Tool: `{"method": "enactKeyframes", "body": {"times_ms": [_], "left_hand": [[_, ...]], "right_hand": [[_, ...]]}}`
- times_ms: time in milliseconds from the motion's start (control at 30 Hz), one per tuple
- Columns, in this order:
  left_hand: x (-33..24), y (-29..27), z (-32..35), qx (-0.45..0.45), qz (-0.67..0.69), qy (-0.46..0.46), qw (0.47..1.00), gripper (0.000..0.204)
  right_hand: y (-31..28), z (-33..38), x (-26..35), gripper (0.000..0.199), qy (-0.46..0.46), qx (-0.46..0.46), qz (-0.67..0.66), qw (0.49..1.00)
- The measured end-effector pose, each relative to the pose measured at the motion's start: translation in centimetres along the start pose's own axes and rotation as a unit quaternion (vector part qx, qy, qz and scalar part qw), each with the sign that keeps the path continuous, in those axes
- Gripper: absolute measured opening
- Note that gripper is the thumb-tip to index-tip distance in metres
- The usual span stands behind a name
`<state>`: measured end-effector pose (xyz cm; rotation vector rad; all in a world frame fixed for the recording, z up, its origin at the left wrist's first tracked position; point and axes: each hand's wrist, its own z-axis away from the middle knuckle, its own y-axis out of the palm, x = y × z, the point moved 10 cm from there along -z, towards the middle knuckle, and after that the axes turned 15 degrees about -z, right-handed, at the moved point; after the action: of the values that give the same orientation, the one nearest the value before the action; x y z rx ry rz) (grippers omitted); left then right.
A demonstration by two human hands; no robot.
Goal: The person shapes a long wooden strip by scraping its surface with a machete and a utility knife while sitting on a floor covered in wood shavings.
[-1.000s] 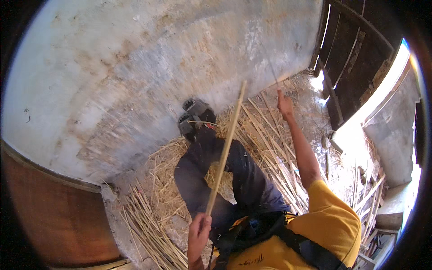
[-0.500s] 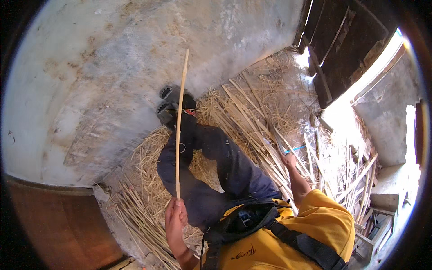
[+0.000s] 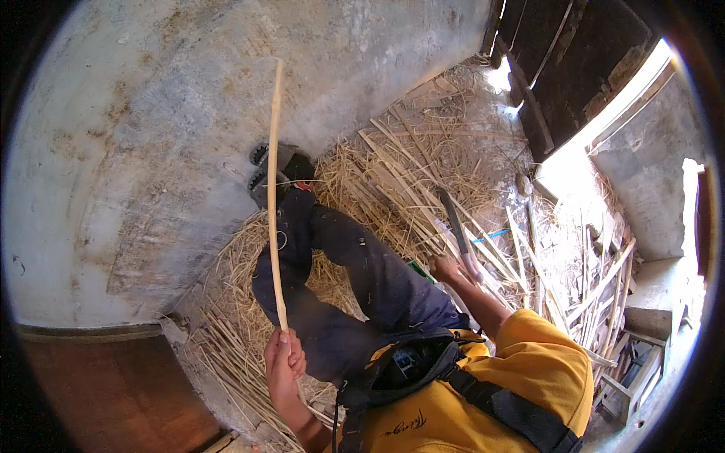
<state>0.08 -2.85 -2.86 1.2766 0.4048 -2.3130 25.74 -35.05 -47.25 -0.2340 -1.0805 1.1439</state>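
Observation:
My left hand is closed around the lower part of a long, pale bamboo strip, which rises well past my legs in front of the wall. My right hand reaches down beside my right thigh, over the pile of split bamboo strips. A small green thing shows at its fingertips, partly hidden by my leg; whether the fingers grip it I cannot tell. Right beside that hand lies a long knife with a dark blade and a pale handle. A thin blue piece lies just past it.
A stained plaster wall stands ahead, my shoes against it. Straw-like shavings cover the floor around my legs. More thin strips lie at the left near a brown wooden panel. A small wooden stand is at right.
My right hand has left the knife and moved left toward my thigh; the knife now lies on the strips. The bamboo strip in my left hand has shifted left in view.

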Motion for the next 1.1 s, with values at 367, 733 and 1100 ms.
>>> {"method": "enactKeyframes", "body": {"times_ms": [367, 733, 1100], "left_hand": [[-0.3, -1.7, 0.6, -0.040, -0.005, -0.008, 0.999, 0.026], [-0.8, 1.3, 0.9, 0.018, -0.003, -0.023, 1.000, 0.032], [-2.5, 5.3, -0.5, 0.147, 0.042, 0.031, 0.988, 0.047]], "right_hand": [[3.3, 3.0, 0.6, 0.033, -0.062, 0.026, 0.024, 0.997], [5.2, -1.3, 2.6, 0.049, -0.016, 0.021, 0.061, 0.998], [-6.6, -1.9, 6.4, 0.043, -0.144, 0.037, -0.061, 0.987]]}}
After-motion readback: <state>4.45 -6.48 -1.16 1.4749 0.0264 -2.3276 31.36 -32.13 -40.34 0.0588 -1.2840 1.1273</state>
